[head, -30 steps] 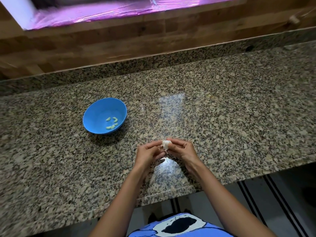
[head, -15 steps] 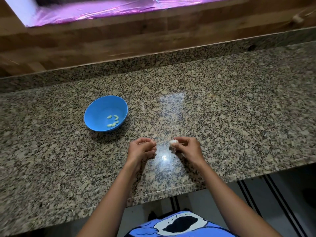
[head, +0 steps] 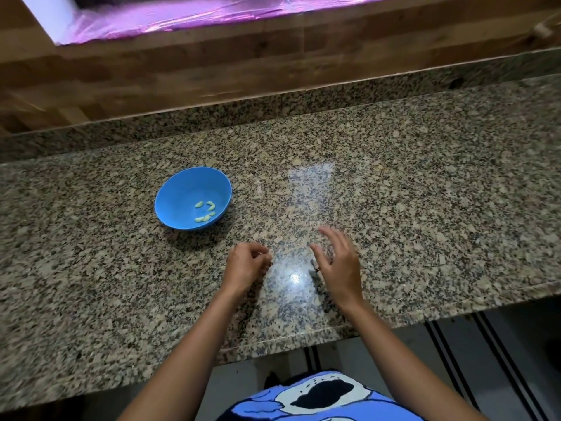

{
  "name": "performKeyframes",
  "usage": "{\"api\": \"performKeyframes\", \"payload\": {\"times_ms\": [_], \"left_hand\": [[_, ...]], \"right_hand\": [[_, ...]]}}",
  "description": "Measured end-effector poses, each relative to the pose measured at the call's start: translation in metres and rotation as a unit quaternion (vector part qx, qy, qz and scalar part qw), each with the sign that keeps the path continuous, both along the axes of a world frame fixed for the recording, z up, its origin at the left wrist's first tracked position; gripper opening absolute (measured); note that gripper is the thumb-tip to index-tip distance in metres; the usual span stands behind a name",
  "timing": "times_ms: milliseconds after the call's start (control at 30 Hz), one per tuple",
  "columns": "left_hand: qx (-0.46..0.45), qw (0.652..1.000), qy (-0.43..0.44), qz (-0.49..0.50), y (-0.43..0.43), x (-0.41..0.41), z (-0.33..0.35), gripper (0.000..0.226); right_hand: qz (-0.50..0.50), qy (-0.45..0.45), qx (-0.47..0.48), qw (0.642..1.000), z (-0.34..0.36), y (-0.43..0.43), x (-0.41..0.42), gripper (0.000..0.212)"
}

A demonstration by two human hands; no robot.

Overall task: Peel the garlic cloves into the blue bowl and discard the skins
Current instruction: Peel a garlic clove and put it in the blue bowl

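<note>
Head: round bowl (head: 179,192), speckled granite (head: 425,192)

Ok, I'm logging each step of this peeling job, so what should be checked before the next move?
1. Blue bowl upright on the counter, to the left of both hands: ok.
2. Peeled cloves lie inside the bowl, none seen beside it: ok.
3. Left hand has a clove ready to drop: cannot tell. Its fingers are curled and hide whatever is inside.
4. Right hand free: ok. Its fingers are spread above the counter and hold nothing.
5. A place for the skins: not ok. No bin or scrap pile is in view.
</note>
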State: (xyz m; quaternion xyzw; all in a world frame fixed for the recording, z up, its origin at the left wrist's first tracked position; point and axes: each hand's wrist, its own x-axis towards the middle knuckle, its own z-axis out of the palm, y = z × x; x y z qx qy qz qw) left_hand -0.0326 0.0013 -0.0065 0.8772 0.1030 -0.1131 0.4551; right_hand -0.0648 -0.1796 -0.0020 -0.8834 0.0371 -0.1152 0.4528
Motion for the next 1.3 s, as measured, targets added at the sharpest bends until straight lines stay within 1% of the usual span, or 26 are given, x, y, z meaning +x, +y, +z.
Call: {"api": "performKeyframes", "payload": {"times_ms": [33,67,133,167,233,300,400,467,533,567,633,700,767,867,933,1067,1233,1300], "left_hand": [[0.015,1.0,-0.004,-0.009,0.0,0.001,0.001,0.01],[0.039,0.999,-0.014,-0.025,0.001,0.001,0.003,0.007],[0.114,0.99,-0.04,-0.075,0.003,0.0,0.005,0.004],[0.145,0.983,-0.054,-0.096,0.003,-0.001,0.004,0.005],[0.181,0.972,-0.064,-0.132,0.004,-0.001,0.002,0.006],[0.213,0.962,-0.059,-0.163,0.005,-0.001,0.0,0.006],[0.225,0.955,-0.067,-0.183,0.005,0.0,-0.001,0.024],[0.247,0.945,-0.087,-0.195,0.003,0.0,-0.002,0.025],[0.289,0.928,-0.103,-0.212,-0.002,-0.002,-0.003,0.014],[0.296,0.921,-0.12,-0.223,-0.004,-0.004,-0.002,0.012],[0.29,0.915,-0.15,-0.237,-0.003,-0.008,-0.005,0.018],[0.274,0.926,-0.152,-0.21,0.003,-0.007,-0.003,0.009],[0.251,0.938,-0.169,-0.168,0.008,-0.005,-0.005,0.008],[0.274,0.917,-0.217,-0.194,0.012,-0.009,-0.015,0.012],[0.272,0.913,-0.213,-0.216,0.013,-0.01,-0.017,0.017],[0.285,0.899,-0.209,-0.259,0.017,-0.001,-0.015,0.011],[0.302,0.886,-0.155,-0.315,0.018,0.011,-0.002,0.021],[0.3,0.888,-0.119,-0.327,0.014,0.015,0.008,0.021]], "right_hand": [[0.026,-0.005,0.027,0.999,0.002,0.007,-0.006,0.034],[0.06,0.011,0.044,0.997,0.004,0.014,-0.012,0.032],[0.122,0.099,0.04,0.987,0.004,0.025,-0.02,0.026],[0.136,0.145,0.027,0.98,0.001,0.029,-0.022,0.023],[0.132,0.199,0.02,0.971,-0.006,0.031,-0.021,0.018],[0.118,0.226,0.045,0.966,-0.009,0.03,-0.017,0.015],[0.118,0.265,0.11,0.951,-0.01,0.028,-0.011,0.013],[0.116,0.264,0.098,0.953,-0.012,0.029,-0.009,0.012],[0.106,0.254,0.06,0.96,-0.016,0.032,-0.009,0.012],[0.102,0.249,0.043,0.962,-0.017,0.033,-0.009,0.012],[0.101,0.243,0.027,0.964,-0.018,0.033,-0.01,0.012],[0.102,0.241,0.045,0.964,-0.017,0.032,-0.011,0.013],[0.098,0.238,0.067,0.964,-0.016,0.031,-0.012,0.013],[0.092,0.236,0.066,0.965,-0.017,0.031,-0.013,0.012],[0.09,0.237,0.066,0.965,-0.018,0.031,-0.013,0.011],[0.091,0.24,0.076,0.963,-0.02,0.031,-0.013,0.011],[0.089,0.24,0.077,0.963,-0.017,0.031,-0.014,0.011],[0.091,0.241,0.078,0.963,-0.015,0.032,-0.014,0.011]]}}
